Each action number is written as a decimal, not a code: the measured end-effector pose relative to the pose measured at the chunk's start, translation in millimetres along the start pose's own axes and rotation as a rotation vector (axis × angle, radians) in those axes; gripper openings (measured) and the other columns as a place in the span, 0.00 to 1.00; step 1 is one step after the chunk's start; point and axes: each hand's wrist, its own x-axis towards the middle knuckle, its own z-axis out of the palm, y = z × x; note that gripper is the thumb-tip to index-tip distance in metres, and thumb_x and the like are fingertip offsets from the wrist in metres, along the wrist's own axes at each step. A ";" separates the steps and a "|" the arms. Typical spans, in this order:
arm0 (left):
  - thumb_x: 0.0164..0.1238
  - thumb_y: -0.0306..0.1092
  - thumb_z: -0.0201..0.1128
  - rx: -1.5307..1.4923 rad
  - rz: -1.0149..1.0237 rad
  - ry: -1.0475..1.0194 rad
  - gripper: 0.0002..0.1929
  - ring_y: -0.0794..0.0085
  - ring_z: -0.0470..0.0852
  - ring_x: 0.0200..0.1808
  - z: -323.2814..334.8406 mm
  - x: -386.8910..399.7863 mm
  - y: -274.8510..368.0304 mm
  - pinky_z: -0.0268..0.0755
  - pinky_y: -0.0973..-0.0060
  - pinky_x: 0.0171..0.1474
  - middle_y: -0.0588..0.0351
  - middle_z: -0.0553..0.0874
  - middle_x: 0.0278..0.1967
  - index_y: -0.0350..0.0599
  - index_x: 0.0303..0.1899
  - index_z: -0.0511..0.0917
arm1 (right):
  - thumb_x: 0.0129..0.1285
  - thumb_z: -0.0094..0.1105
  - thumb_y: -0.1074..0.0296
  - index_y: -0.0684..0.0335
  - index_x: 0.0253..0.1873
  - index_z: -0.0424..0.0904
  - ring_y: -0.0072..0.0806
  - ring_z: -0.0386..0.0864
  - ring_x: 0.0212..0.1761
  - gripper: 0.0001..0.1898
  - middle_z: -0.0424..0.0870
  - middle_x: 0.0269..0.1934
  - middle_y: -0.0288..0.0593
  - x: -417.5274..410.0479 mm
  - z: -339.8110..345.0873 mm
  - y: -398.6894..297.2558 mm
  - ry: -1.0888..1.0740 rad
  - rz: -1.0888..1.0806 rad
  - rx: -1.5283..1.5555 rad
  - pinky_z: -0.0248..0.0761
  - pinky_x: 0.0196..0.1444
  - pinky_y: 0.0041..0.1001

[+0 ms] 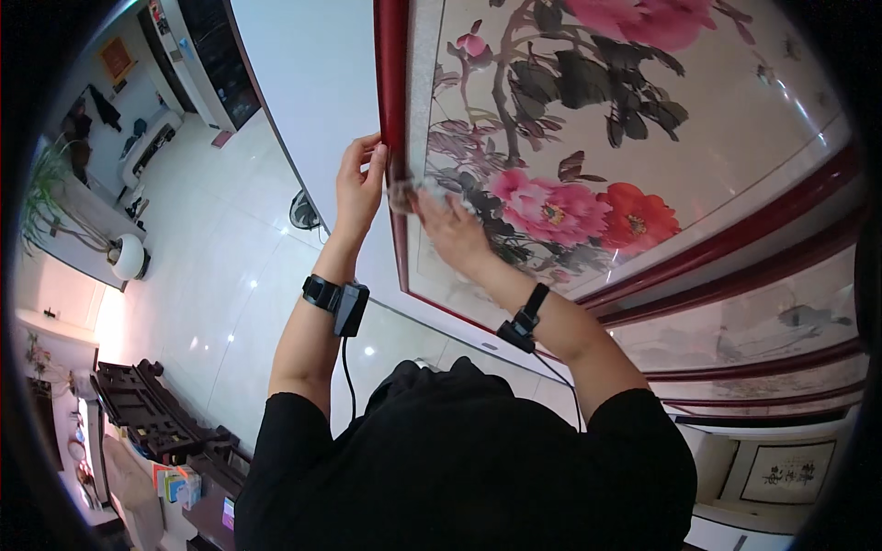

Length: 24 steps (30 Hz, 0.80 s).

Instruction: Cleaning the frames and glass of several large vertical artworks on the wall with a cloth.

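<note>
A framed painting of pink and red peonies [551, 206] hangs on the wall before me, behind what looks like glass that catches reflections. Its dark red frame [393, 76] runs down the left side. My left hand [361, 182] touches the outer edge of that frame with its fingertips, the fingers slightly bent. Under my right hand [451, 231] a greyish cloth [406, 196] lies against the lower left of the picture and reaches onto the frame. The hand is pressed flat on the cloth, somewhat blurred. Both wrists wear black straps with small devices and cables.
More red-framed pictures [744, 344] hang along the wall at right. Behind at lower left stand a dark carved wooden chair [151, 406] and a table [213, 506]. A potted plant in a white pot [129, 257] stands at far left, past the glossy tiled floor [255, 275].
</note>
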 end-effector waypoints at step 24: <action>0.70 0.38 0.65 0.153 0.118 0.035 0.19 0.72 0.80 0.47 13.3 -1.1 5.0 0.78 0.76 0.43 0.52 0.79 0.45 0.37 0.54 0.72 | 0.54 0.60 0.63 0.58 0.44 0.85 0.35 0.68 0.67 0.14 0.78 0.58 0.39 -258.6 -12.4 54.5 -0.639 -0.172 0.274 0.59 0.70 0.37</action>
